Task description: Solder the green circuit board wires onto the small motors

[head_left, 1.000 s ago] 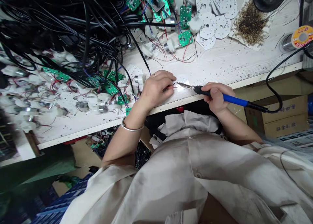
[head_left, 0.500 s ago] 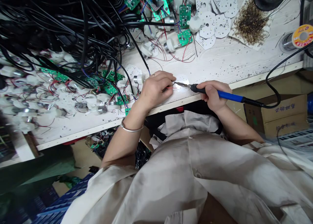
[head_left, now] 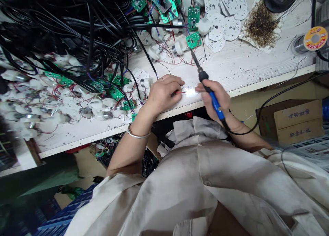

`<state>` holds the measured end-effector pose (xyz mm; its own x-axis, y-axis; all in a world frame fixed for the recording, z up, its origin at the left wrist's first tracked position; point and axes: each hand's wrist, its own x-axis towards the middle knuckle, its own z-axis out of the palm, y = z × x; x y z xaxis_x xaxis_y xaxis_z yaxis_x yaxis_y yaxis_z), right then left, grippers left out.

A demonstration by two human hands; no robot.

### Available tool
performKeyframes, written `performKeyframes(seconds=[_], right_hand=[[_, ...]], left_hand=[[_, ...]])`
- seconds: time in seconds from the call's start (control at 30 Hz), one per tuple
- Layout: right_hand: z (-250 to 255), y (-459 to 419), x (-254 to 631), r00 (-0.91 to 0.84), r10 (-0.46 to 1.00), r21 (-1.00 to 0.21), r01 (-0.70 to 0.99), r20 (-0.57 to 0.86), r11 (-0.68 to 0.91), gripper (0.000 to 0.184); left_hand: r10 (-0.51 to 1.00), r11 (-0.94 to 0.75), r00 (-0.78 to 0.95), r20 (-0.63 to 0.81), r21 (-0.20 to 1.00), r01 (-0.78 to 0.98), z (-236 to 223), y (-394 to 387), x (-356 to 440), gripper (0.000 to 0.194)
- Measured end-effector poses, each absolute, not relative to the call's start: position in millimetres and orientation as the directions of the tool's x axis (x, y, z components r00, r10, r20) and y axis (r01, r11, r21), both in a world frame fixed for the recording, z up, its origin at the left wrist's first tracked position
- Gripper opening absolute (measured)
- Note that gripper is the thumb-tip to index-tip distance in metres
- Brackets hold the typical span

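Note:
My right hand (head_left: 217,97) is closed around the blue handle of a soldering iron (head_left: 196,61). The iron's metal tip points away from me, near a green circuit board (head_left: 193,40) and a small white-and-silver motor (head_left: 179,48). A fingertip of this hand is at the edge of a white LED board (head_left: 190,91) lying flat by the bench's front edge. To the left, my left hand (head_left: 166,92) rests on the bench with curled fingers pinching a thin red wire (head_left: 183,92) that reaches toward the LED board. The wire's other end is hidden under the hand.
Black cables (head_left: 64,30) pile up at the left, over many motors and green boards. White LED boards (head_left: 217,26) are stacked at the back. Right of them lie a residue-covered pad (head_left: 262,26) and a solder spool (head_left: 315,38). A cardboard box (head_left: 298,121) sits below, right.
My right hand has turned the soldering iron so its tip swung from the white LED board up and away. Its cord has shifted along. My left hand has stayed in place.

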<state>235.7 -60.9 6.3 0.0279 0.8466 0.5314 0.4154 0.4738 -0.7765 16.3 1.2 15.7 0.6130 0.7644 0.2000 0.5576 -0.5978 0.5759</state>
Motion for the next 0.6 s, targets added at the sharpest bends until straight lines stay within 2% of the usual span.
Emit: performKeyframes(seconds=[0.1, 0.2, 0.3, 0.43, 0.6], right_hand=[[6, -56, 232, -0.152, 0.814, -0.651, 0.527, 0.56, 0.547, 0.029], [2, -55, 233, -0.194, 0.793, -0.587, 0.576, 0.578, 0.569, 0.032], [-2, -56, 234, -0.193, 0.783, -0.566, 0.592, 0.592, 0.574, 0.034], [-5, -57, 234, -0.189, 0.762, -0.535, 0.609, 0.619, 0.585, 0.037], [-6, -58, 235, -0.205, 0.765, -0.53, 0.612, 0.611, 0.587, 0.035]], left_hand=[[0.76, -0.603, 0.619, 0.201, 0.573, 0.555, 18, -1, 15, 0.009], [0.767, -0.602, 0.613, 0.191, 0.546, 0.583, 26, -7, 11, 0.014], [0.753, -0.633, 0.617, 0.228, 0.507, 0.585, 35, -15, 4, 0.02], [0.74, -0.652, 0.629, 0.239, 0.483, 0.584, 34, -20, 2, 0.011], [0.826, -0.561, 0.487, 0.283, 0.491, 0.666, 25, -18, 17, 0.01]])
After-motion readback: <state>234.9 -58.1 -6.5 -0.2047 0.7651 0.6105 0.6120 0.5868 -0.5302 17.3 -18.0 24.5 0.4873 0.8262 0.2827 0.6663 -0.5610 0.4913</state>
